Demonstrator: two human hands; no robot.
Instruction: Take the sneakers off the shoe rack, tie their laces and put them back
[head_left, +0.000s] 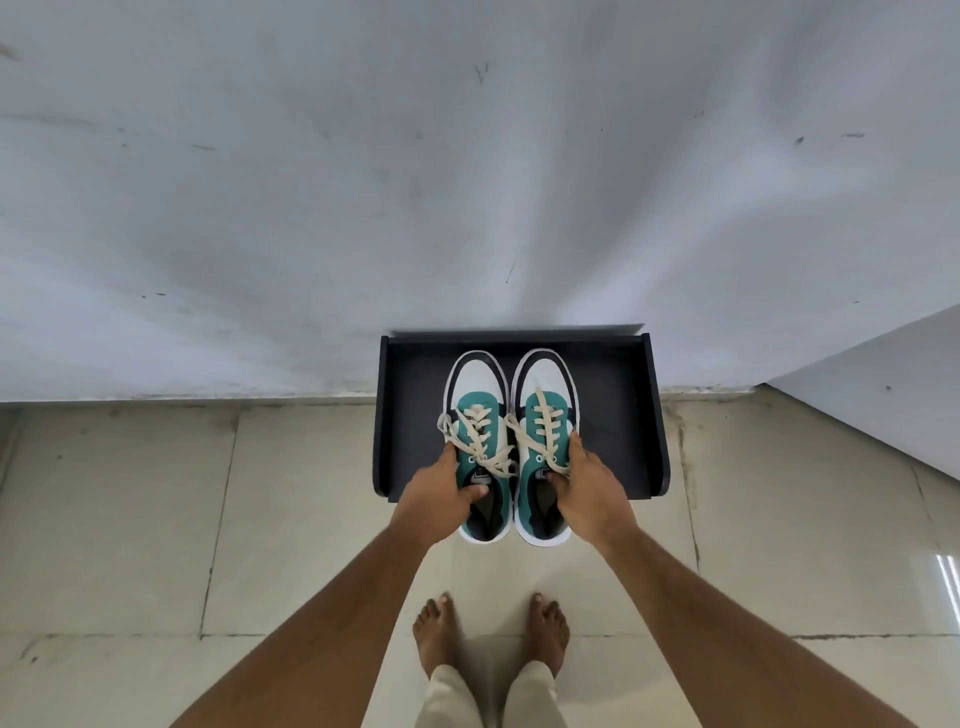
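Note:
Two teal, white and black sneakers with cream laces stand side by side on the black shoe rack (618, 410), toes toward the wall, heels hanging over its front edge. My left hand (441, 488) grips the left sneaker (478, 415) at its collar, thumb inside the opening. My right hand (587, 488) grips the right sneaker (545, 410) the same way. The laces on both lie crossed with loose ends near the top eyelets; whether they are knotted I cannot tell.
The rack stands against a scuffed white wall (467, 182) on a beige tiled floor (208, 519). A white ledge or wall corner (883, 384) juts in at the right. My bare feet (491, 634) stand just in front of the rack.

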